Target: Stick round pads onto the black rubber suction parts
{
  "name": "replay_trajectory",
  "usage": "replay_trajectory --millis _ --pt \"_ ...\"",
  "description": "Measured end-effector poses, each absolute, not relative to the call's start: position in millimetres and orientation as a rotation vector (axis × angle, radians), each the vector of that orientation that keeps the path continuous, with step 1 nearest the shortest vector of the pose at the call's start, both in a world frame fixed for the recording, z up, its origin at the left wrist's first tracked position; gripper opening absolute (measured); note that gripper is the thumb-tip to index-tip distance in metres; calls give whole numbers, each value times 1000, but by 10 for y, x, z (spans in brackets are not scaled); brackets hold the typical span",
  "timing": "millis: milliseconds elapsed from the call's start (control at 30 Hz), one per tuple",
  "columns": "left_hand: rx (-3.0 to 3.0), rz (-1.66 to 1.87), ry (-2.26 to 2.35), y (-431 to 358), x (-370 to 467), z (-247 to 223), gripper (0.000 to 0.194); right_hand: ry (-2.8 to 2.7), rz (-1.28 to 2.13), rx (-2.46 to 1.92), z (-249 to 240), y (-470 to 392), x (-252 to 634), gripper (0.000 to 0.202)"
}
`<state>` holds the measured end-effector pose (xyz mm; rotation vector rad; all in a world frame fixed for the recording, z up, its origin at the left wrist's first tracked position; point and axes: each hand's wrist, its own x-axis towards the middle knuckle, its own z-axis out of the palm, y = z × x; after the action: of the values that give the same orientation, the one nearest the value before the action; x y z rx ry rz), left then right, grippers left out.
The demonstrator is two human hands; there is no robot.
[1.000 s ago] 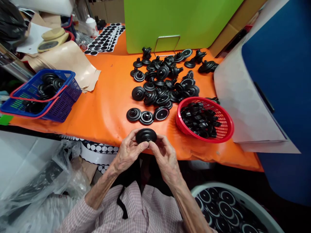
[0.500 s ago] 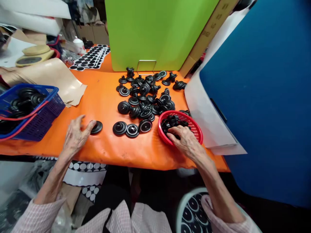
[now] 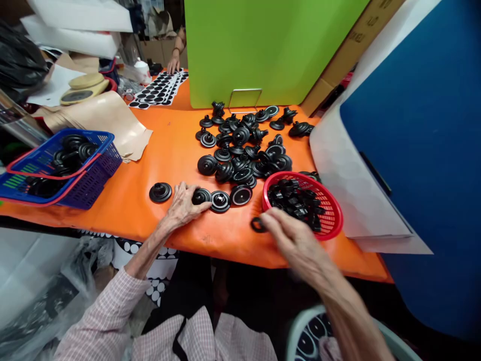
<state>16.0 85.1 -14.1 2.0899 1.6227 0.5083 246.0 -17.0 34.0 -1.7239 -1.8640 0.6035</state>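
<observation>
Left hand (image 3: 184, 205) arched over black disc (image 3: 201, 196) — right hand (image 3: 292, 233) pinching ring (image 3: 254, 225)

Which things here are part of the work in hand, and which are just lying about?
Seemingly in use:
Left hand, at a black disc
Right hand, holding a black ring
Red basket of small black parts
Piled discs

Apparently just lying about:
Brown paper
White foam blocks
Black plastic bag

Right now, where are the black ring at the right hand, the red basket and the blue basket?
Black ring (image 3: 253, 225): head view, left part of its band.
Red basket (image 3: 332, 207): head view, inner wall, right side.
Blue basket (image 3: 93, 181): head view, outer mesh wall.
</observation>
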Motion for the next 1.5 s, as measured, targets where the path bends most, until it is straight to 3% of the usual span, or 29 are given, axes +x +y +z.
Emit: replay_trajectory --millis 200,400,733,1067,1333,1500 --pt "1431 775 1495 635 71 -19 48 -1877 438 -1877 -234 -177 2204 26" --pt "678 778 1033 303 64 -3 48 -2005 401 -1738 -250 -324 2303 23" --pt "726 888 946 -3 326 9 54 -1667 506 -1429 -3 -440 1841 21" --pt "794 869 943 -54 383 -18 53 -1651 463 -1489 -137 -485 1728 26" --pt "795 886 882 -58 356 -20 53 -1239 878 -1561 -100 -480 1727 40" --pt "969 918 944 -106 338 -8 49 -1148 1101 -1441 -192 -424 1687 29"
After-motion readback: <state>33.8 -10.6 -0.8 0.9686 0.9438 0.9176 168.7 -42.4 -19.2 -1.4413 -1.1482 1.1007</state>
